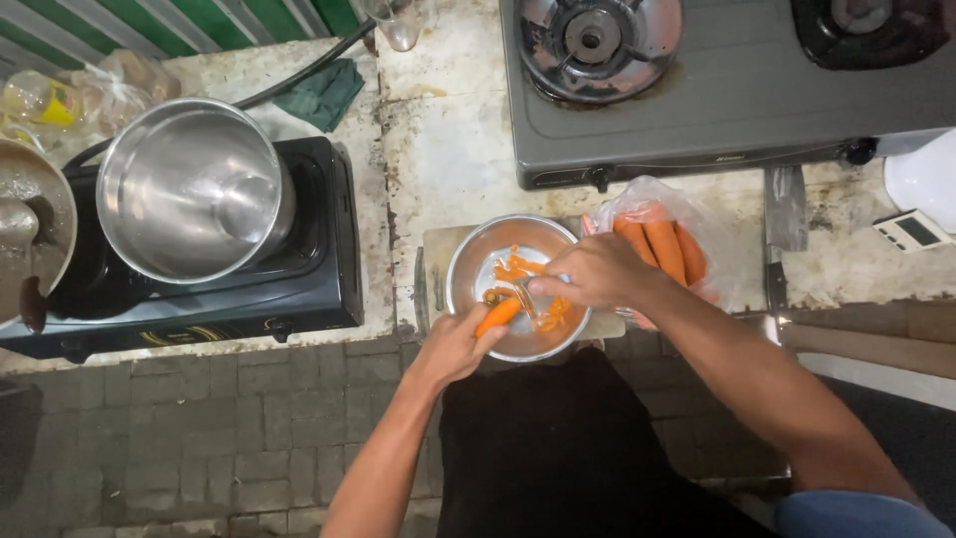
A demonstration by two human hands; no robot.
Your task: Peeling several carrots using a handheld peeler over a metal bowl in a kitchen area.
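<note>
1. Closest to the camera, the left hand (453, 349) is clenched around the lower end of a carrot (498, 316), and the carrot angles up and away from the palm, out over the near rim of the bowl.
2. Just beyond it, the right hand (590, 274) is closed on a peeler (522, 295); the fingers pinch its handle and the metal end sits right on the carrot's upper part.
3. Under both hands sits a round metal bowl (468, 261), with orange peelings (518, 267) scattered across its bottom.
4. The bowl rests on a pale cutting board (434, 261), which peeks out at the left of the bowl on the stained worktop (448, 149).
5. Right beside the bowl, behind the right wrist, lies a clear plastic bag (647, 195) holding several whole carrots (665, 249).
6. Off to the left, well apart from the hands, a black single-burner stove (319, 259) carries a big steel pot (189, 189).
7. At the right edge lies a small white device with a screen (911, 231); what it is cannot be told.
8. Farther back, a grey gas stove (717, 100) spans the top, its steel burner (595, 42) straight beyond the bowl.
9. A dark green cloth (324, 93) lies at the back, between the two stoves.
</note>
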